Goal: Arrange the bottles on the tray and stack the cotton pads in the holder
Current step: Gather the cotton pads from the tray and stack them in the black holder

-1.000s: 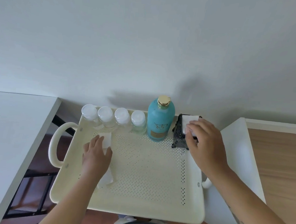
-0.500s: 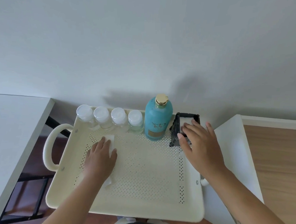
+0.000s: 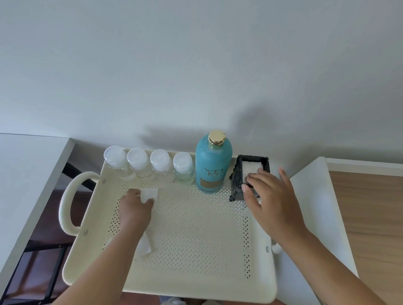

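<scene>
The teal bottle stands upright at the far edge of the cream perforated tray. It has a gold cap, and its dark script and small gold label are too blurred to read. To its left, four small clear bottles with white caps stand in a row, the nearest just beside it. To its right, close by, sits the black holder with white cotton pads stacked inside.

The right grip is released: straight fingers lie across the holder's opening on the pads, and the thumb is against its near wall. Left of the teal bottle and nearer the person, the left grip is curled, pinching a loose cotton pad on the tray floor. Another pad lies under that wrist.
</scene>
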